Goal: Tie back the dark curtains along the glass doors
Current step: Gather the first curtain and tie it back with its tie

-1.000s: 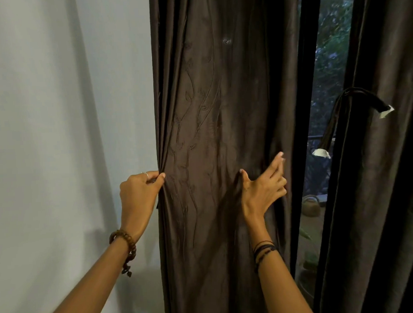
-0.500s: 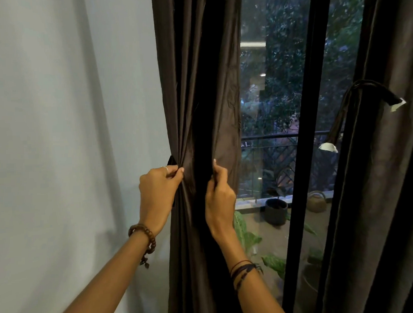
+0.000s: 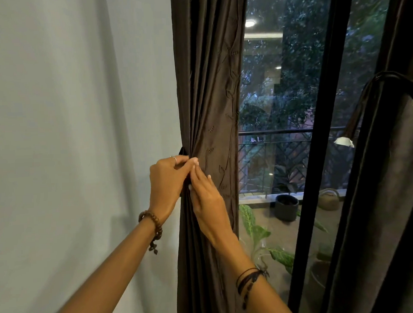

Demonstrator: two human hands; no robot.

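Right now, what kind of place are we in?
Probably a room in a home, beside glass doors that open onto a balcony. A dark curtain hangs by a plain wall, and potted plants stand outside by the railing.

Dark curtain (image 3: 210,108) is softly sheened embroidered cloth; wall (image 3: 70,138) matt; door glass (image 3: 281,105) glossy.

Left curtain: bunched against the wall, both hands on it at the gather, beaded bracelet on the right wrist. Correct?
One error: the beaded bracelet is on the left wrist; the right wrist wears dark cords. The head view shows the left curtain bunched by the wall, left hand and right hand at the gather.
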